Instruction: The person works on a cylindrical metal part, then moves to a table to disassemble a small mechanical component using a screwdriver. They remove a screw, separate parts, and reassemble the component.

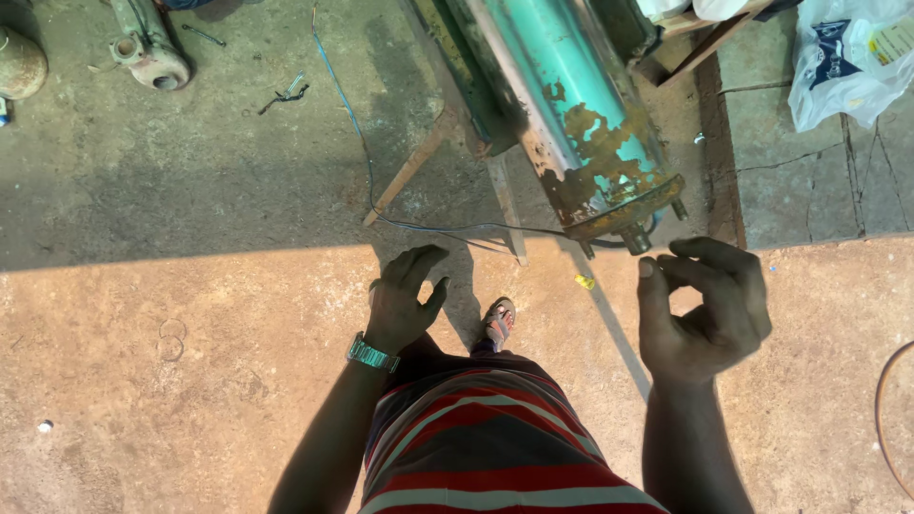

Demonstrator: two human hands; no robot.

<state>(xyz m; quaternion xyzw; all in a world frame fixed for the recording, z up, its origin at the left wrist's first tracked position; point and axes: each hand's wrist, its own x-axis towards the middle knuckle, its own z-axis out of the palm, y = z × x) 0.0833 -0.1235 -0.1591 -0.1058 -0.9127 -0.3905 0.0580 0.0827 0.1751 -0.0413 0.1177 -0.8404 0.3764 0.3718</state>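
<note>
Left hand (405, 300) loosely open, empty, over concrete floor (190, 333); right hand (705, 309) curled, fingers near thumb, holding nothing visible, just below rusty teal cylinder (581, 105).

Outdoor repair yard: rusted teal cylinder (571, 114) on stand, pump casting (148, 48) (grimy), bare concrete floor (143, 362).

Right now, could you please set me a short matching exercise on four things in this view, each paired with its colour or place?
Things:
1. cylinder
2. wristwatch
3. plastic bag
4. wire

Descriptions:
A. white, at the top right corner
B. thin and blue, trailing across the ground
C. turquoise with rusty patches
D. metal, on the left hand

Pairs: 1-C, 2-D, 3-A, 4-B
</note>
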